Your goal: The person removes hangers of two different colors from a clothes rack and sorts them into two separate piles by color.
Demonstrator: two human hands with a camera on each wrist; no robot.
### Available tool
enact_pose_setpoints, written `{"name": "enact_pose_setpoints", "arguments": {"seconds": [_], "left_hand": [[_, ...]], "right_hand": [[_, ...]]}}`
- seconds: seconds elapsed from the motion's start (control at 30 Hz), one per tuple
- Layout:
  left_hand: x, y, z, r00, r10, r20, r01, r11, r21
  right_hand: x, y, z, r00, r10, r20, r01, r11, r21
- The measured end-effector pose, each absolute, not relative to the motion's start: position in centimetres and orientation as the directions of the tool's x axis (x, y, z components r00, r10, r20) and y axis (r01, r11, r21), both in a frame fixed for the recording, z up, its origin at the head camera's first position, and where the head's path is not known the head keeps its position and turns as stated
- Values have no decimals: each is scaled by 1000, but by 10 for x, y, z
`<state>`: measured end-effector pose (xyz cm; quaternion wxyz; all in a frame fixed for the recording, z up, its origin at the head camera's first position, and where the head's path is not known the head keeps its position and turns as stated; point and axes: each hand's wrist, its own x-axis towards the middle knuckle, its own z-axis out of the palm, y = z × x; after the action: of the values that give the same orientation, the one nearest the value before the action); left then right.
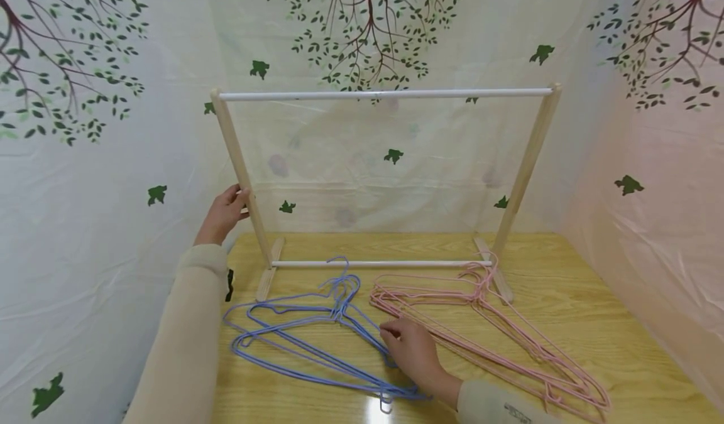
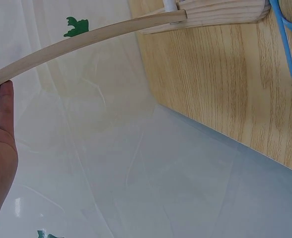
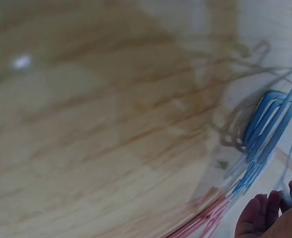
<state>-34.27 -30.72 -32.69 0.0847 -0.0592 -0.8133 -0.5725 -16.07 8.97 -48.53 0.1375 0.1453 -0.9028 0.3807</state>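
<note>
A small wooden clothes rack (image 1: 384, 95) with white rails stands on the table. My left hand (image 1: 226, 209) grips its left post (image 1: 238, 166) partway up, thumb in front and fingers reaching behind. In the left wrist view, fingertips touch the post's edge. Several blue wire hangers (image 1: 337, 311) lie overlapped before the rack, hooks toward it. Over their right side is my right hand (image 1: 415, 352), its thumb and fingers pinching the arm of one blue hanger; a thin blue wire runs to these fingertips in the right wrist view.
Several pink wire hangers (image 1: 481, 292) lie in a pile to the right of the blue ones. The wooden table (image 1: 594, 311) meets a pale sheet (image 1: 351, 210) printed with branches and leaves at the back and sides. A black item (image 1: 229, 284) shows beside the left sleeve.
</note>
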Motion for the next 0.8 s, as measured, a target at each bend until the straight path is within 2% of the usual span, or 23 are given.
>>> {"name": "enact_pose_setpoints", "arguments": {"seconds": [0.2,0.57,0.67,0.8], "left_hand": [[-343,-307,-327,-978,7,211,201,339,919],[-339,-306,-326,-976,-15,215,195,366,910],[-336,-306,-325,-974,-25,226,185,489,852],[-327,-300,-327,-953,-80,291,120,784,609]], "right_hand": [[-165,93,-487,-913,-131,387,-367,679,-636],[-172,103,-467,-936,-75,344,-302,671,-677],[-181,112,-459,-936,-70,344,-298,675,-675],[-200,132,-443,-925,-74,373,-309,719,-623]]}}
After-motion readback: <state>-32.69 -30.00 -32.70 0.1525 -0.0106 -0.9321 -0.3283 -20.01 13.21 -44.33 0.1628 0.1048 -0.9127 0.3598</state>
